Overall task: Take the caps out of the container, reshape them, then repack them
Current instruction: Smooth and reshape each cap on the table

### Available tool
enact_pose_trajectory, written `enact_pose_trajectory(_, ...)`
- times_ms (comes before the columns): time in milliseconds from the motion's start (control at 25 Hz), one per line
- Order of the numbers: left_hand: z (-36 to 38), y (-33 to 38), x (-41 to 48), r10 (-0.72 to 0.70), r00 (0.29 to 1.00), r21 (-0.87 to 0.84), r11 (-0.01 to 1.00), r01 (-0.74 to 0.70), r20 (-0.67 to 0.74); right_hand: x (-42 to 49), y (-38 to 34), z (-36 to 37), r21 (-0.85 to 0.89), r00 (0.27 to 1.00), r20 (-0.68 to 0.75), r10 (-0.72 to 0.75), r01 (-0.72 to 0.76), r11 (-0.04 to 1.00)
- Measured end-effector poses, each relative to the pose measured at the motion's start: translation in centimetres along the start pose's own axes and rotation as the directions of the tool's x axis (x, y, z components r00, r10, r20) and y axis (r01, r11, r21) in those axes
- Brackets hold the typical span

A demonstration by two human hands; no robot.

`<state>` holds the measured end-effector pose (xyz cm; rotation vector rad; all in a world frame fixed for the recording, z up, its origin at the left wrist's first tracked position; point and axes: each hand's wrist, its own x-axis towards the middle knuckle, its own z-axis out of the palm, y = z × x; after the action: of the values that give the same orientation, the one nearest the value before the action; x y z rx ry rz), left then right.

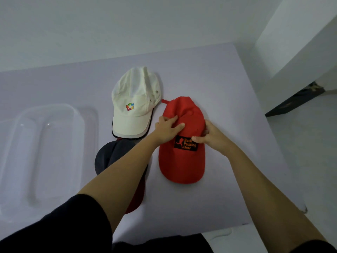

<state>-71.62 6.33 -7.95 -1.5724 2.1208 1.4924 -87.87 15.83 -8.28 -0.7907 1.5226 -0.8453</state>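
The main risk now, I think, is that the soft crown of the red cap (182, 167) gets a new crease instead of losing the old one. Both hands squeeze it from two sides, and if they pull unevenly the cloth may fold near the black patch (186, 144). A second risk is the left forearm, which passes over the dark cap (113, 154); a careless sweep could drag or flatten it. The left hand (167, 128) lies on the crown and seems to pinch a fold of cloth between thumb and fingers. The right hand (213, 137) grasps the cap's right side, its thumb on the patch and its fingers curled around the edge. So the red cap is directly under and between both hands, with its brim toward the person. The white cap (135, 106) lies just beyond the left hand, to its left; whether it touches the red one I cannot tell. The transparent container (45, 152) stands well to the left of the left hand, on the same table (237, 179).
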Motion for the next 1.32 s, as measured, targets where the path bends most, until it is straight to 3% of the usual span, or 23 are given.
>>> enact_pose_trajectory(120, 0.6, -1.7, -0.8, 0.023, 1.000, 0.009, 1.000, -0.023, 0.010, -1.1, 0.8, 0.3, -0.108, 0.997, -0.003, -0.076, 0.075, 0.991)
enact_pose_trajectory(240, 0.2, -2.6, -1.6, 0.132, 0.991, -0.130, 0.982, -0.135, -0.037, -2.0, 1.4, 0.3, -0.273, 0.991, -0.003, -0.132, 0.126, 0.954)
enact_pose_trajectory(440, -0.2, -1.9, -3.5, 0.341, 0.927, -0.006, 0.938, -0.346, -0.160, -2.9, 1.2, 0.7, -0.253, 0.989, 0.017, -0.149, 0.148, 0.956)
enact_pose_trajectory(600, -0.2, -1.5, -4.2, 0.338, 0.914, -0.024, 0.936, -0.352, -0.225, -3.2, 0.4, 0.9, -0.218, 0.980, 0.019, -0.200, 0.199, 0.956)
enact_pose_trajectory(720, 0.0, -1.3, -4.7, 0.341, 0.899, -0.075, 0.925, -0.373, -0.273, -3.6, 0.0, 0.6, -0.200, 0.983, 0.098, -0.152, 0.169, 0.965)
enact_pose_trajectory(880, -0.1, -1.2, -4.2, 0.242, 0.899, -0.092, 0.952, -0.293, -0.365, -3.6, -0.7, 0.1, -0.222, 0.976, 0.203, -0.077, 0.122, 0.967)
enact_pose_trajectory(1040, 0.1, -1.3, -3.7, 0.164, 0.916, 0.025, 0.986, -0.166, -0.365, -3.7, -0.2, 0.0, -0.181, 0.991, 0.114, -0.065, 0.085, 0.980)
enact_pose_trajectory(1200, 1.2, -0.6, -3.9, 0.156, 0.892, -0.048, 0.980, -0.194, -0.423, -3.5, 0.5, 2.0, -0.096, 0.996, -0.078, -0.039, 0.032, 0.995)
enact_pose_trajectory(1320, 2.3, -0.8, -4.3, 0.192, 0.865, -0.018, 0.974, -0.226, -0.463, -2.4, 1.3, 3.0, -0.300, 0.928, -0.364, -0.081, -0.035, 0.953)
